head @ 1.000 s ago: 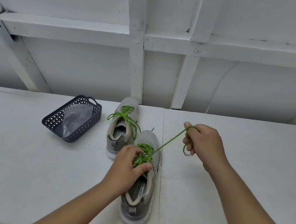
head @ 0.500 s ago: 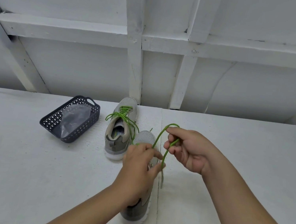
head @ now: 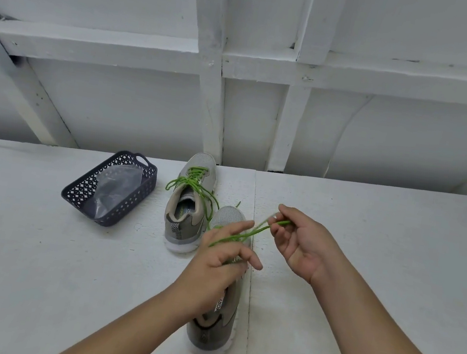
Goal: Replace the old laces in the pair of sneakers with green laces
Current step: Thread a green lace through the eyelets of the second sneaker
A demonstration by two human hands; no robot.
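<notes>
Near grey mesh sneaker (head: 216, 323) lies on white counter (head: 30, 267), toe pointing away. Thin green lace (head: 243, 234) runs taut from its eyelets up-right to right hand (head: 300, 247), which pinches the end. Left hand (head: 218, 268), fingers spread and relaxed, rests over the tongue, nearer the eyelets.

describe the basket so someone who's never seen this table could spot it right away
On the white tabletop, look left of the two grey sneakers, toward the wall. There sits the dark blue perforated plastic basket with a crumpled clear plastic bag inside. It is the only container on the table.
</notes>
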